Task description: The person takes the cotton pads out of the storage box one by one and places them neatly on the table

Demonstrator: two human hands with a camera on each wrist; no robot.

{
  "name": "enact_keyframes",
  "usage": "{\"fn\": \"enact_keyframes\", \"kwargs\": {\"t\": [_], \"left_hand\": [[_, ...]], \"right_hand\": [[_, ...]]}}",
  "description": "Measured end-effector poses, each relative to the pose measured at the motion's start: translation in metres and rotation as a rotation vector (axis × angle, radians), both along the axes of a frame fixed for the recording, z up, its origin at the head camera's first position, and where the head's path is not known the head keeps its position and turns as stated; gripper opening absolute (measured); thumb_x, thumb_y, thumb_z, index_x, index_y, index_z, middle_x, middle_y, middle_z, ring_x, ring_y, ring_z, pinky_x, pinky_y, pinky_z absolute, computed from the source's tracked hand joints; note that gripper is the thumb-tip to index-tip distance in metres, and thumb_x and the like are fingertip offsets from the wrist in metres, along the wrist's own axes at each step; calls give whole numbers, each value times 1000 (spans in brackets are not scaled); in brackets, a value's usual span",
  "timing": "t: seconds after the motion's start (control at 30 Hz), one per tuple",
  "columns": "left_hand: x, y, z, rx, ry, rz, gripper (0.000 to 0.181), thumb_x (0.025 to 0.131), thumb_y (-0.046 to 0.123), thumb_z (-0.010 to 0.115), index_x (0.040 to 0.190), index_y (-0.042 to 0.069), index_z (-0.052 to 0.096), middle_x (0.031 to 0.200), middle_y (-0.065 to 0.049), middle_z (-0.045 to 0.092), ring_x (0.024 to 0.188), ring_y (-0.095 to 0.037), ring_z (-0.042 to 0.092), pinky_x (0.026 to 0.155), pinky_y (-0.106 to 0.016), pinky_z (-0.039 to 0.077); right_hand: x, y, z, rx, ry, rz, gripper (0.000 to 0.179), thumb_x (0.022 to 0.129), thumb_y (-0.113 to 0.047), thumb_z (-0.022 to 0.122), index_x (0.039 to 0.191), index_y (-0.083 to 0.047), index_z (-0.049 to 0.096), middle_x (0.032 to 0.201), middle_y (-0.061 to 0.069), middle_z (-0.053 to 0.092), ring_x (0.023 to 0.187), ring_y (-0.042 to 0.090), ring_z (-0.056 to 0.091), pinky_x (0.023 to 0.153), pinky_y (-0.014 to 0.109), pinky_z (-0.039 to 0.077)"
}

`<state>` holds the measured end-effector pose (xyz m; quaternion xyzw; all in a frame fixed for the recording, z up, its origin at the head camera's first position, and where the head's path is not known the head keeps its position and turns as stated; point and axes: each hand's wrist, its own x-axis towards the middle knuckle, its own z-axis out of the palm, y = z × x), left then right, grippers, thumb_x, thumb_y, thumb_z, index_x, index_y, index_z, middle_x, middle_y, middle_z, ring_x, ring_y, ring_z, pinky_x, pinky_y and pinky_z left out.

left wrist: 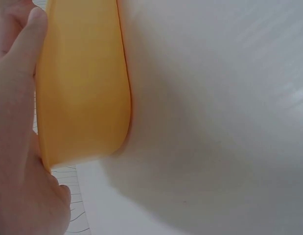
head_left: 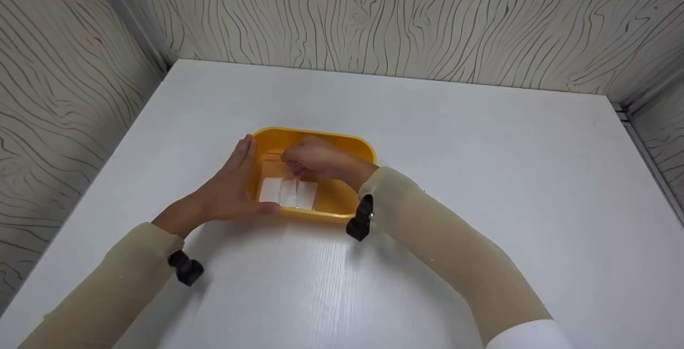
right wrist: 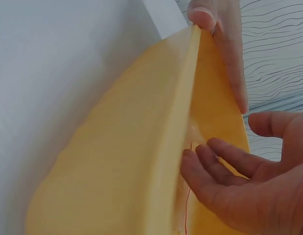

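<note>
So the left hand (head_left: 230,183) is clasping the left end of a yellow-orange, rounded rectangular plastic tub (head_left: 326,214) on the white worktop (head_left: 481,151). The right hand (head_left: 315,157) is inside, fingers bent; can't tell if that grip has anything. Clear plastic packaging with white panels (head_left: 288,194) lies in the tub. Looks like handling the packaging; next move probably needs a careful fingertip hold, tub kept steady.

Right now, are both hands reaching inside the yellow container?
No, in the head view only the right hand reaches inside the yellow container, while the left hand holds its left end.
</note>
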<state>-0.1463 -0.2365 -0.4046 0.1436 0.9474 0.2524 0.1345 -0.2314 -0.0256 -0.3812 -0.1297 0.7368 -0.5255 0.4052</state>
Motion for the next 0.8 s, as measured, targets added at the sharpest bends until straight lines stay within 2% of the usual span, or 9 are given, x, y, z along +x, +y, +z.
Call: {"fn": "enact_keyframes", "kwargs": {"t": [0.13,0.23,0.37,0.4,0.5,0.63,0.73,0.8], "left_hand": [[0,0,1,3,0,0,140,77,75,71,159,2,-16,168,-15,-20,155,-32,-13,123,-56,12],[0,1,1,8,3,-1,138,78,74,71,160,3,-15,168,-15,-19,156,-33,-12,122,-57,14],[0,1,1,8,1,-2,136,79,73,70,160,3,-15,168,-14,-20,156,-33,-11,122,-58,15],[0,1,1,9,1,-2,136,79,73,70,160,3,-15,168,-13,-21,156,-33,-12,122,-58,15],[0,0,0,6,8,-7,137,78,75,70,160,3,-15,168,-14,-21,155,-34,-11,122,-58,15],[1,0,-1,1,20,-13,139,77,74,71,159,1,-14,168,-16,-19,155,-35,-10,122,-57,17],[1,0,-2,-2,23,-17,140,77,73,72,159,1,-15,167,-16,-20,155,-36,-11,122,-56,17],[0,0,-2,-3,25,-15,140,77,74,72,159,1,-15,167,-16,-20,155,-36,-11,122,-56,17]], "right_hand": [[0,1,0,-26,33,2,31,106,-20,54,119,6,63,83,8,48,75,23,47,77,34,44],[0,2,0,-40,48,7,40,106,-20,55,138,3,56,103,10,61,87,25,55,89,33,52],[2,0,0,-26,64,11,47,105,-18,58,148,-1,50,135,9,61,108,25,63,101,35,53],[2,-1,-1,-23,65,16,47,105,-18,58,148,-2,51,138,9,61,111,25,64,101,34,52],[2,-3,-2,-1,67,37,44,104,-16,59,146,-2,53,134,6,63,110,23,64,102,33,52],[1,-5,-3,-16,24,81,38,104,-11,57,139,5,57,110,7,64,91,19,60,96,29,53],[0,-5,-3,-31,8,102,35,104,-8,55,135,8,59,99,9,60,82,19,55,90,27,54],[0,-5,-2,-31,2,96,35,105,-10,55,135,7,59,97,10,61,79,19,56,88,28,55]]}}
